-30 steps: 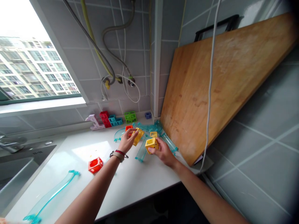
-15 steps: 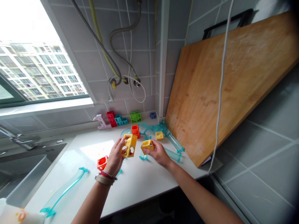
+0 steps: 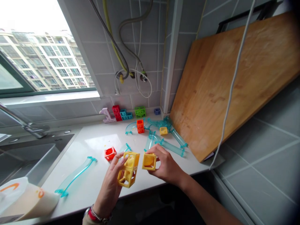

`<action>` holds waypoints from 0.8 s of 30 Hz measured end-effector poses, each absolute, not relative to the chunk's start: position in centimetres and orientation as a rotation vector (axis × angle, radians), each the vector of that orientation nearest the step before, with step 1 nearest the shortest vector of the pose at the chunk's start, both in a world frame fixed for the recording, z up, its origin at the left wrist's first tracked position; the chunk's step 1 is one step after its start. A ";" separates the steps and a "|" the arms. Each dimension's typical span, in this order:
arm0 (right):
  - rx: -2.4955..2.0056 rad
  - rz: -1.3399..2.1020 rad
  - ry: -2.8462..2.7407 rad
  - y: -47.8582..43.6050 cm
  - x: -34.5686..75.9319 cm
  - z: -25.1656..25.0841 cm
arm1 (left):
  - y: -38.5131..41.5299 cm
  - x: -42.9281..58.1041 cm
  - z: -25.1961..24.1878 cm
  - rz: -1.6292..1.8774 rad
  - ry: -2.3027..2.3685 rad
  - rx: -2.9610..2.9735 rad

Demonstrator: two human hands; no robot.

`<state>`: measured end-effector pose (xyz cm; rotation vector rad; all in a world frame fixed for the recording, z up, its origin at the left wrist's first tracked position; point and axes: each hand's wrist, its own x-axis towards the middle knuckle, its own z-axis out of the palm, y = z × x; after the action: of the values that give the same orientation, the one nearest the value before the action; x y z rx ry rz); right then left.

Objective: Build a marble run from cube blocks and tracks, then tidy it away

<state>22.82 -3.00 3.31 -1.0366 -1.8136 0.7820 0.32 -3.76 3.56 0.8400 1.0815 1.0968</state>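
My left hand [image 3: 110, 187] grips a yellow double cube block [image 3: 128, 170], two hollow cubes joined one above the other, held near the counter's front edge. My right hand [image 3: 167, 167] pinches a single yellow hollow cube [image 3: 149, 161] right beside the double block's upper cube, nearly touching it. Both are held above the white countertop [image 3: 98, 147]. An orange-red cube [image 3: 110, 153] lies on the counter just beyond my left hand.
Clear teal track pieces [image 3: 164, 142] lie scattered with a red-orange block [image 3: 140, 126] and a small yellow cube [image 3: 163, 131]. Coloured blocks [image 3: 126, 114] line the tiled wall. A long teal track [image 3: 75, 176] lies left. A sink [image 3: 25, 159], a wooden board [image 3: 234, 84] and a dangling white cable [image 3: 231, 90] flank the counter.
Both hands have pulled back from the pile toward the counter's front edge, each carrying its yellow block. The two blocks have come close together.
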 end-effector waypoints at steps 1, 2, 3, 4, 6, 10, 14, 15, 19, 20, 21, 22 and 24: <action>-1.039 0.765 -1.842 -3.3 22.6 3.5 | -4.1 0.3 3.7 1.089 1.090 0.855; -1.039 0.756 -1.860 -3.6 22.3 3.7 | -4.4 0.4 3.8 1.085 1.099 0.866; -1.039 0.751 -1.872 -3.9 22.1 3.9 | -4.8 0.5 4.0 1.087 1.103 0.867; -1.044 0.742 -1.884 -4.1 21.8 4.0 | -5.2 0.5 4.2 1.093 1.103 0.860; -1.064 0.702 -1.918 -4.6 21.5 4.2 | -6.0 0.7 4.7 1.110 1.103 0.831; -1.087 0.618 -2.050 -5.3 21.2 4.8 | -7.2 0.7 5.5 1.089 1.096 0.813; -1.080 0.613 -2.109 -5.8 21.1 5.3 | -7.7 0.3 5.4 1.077 1.045 0.801; -1.071 0.603 -2.116 -5.9 21.0 5.3 | -7.8 0.1 5.3 1.078 1.038 0.800; -1.027 0.530 -2.158 -6.3 20.6 5.2 | -8.2 -0.2 4.7 1.093 1.035 0.818; -1.027 0.516 -2.159 -6.4 20.5 5.1 | -8.3 -0.3 4.6 1.089 1.040 0.835; -1.032 0.510 -2.154 -6.6 20.4 5.1 | -8.5 -0.3 4.6 1.079 1.044 0.857; -1.041 0.511 -2.143 -6.7 20.3 5.0 | -8.6 -0.3 4.6 1.069 1.047 0.882; -1.058 0.530 -2.115 -6.9 20.2 5.1 | -8.8 -0.3 4.7 1.057 1.055 0.932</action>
<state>20.19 -6.91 5.15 -1.0578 -2.1150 0.5298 -0.33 -8.82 4.75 0.9324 1.0550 1.0570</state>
